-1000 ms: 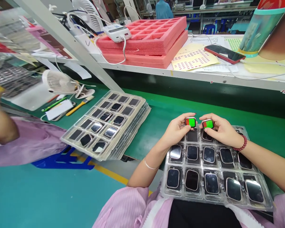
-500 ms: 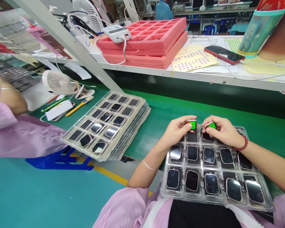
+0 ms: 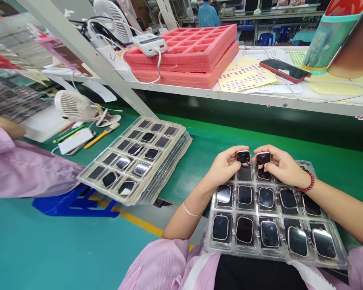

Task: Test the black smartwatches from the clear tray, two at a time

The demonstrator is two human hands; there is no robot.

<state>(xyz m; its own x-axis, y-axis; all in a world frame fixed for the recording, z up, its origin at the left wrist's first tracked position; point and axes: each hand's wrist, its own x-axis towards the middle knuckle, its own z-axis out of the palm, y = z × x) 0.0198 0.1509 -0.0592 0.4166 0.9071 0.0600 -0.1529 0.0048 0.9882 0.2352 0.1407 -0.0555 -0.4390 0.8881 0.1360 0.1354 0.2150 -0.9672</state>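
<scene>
My left hand (image 3: 226, 165) is closed on a smartwatch (image 3: 243, 156) without a strap, pinched between thumb and fingers. A second strapless smartwatch (image 3: 263, 158) sits in the closed fingers of my right hand (image 3: 280, 164). Both screens are dark and face up toward me. The two hands are close together over the far rows of a clear plastic tray (image 3: 210, 241). In its compartments lie several dark-screened smartwatches, one of them a watch (image 3: 245, 230) in the near row. My forearms hide parts of the tray's sides.
To the left stands a stack of clear trays (image 3: 169, 161) with watches in some compartments. Beyond it lie a yellow-handled brush (image 3: 97, 138) and a small white fan (image 3: 75, 105). A shelf (image 3: 196, 90) carries pink foam trays (image 3: 205, 52) and a phone (image 3: 285, 69). A co-worker's sleeve (image 3: 27, 169) is at left.
Both held watch screens have gone from red and green to dark. My thumbs have shifted down off the screens. The co-worker's hand at left has moved out of view.
</scene>
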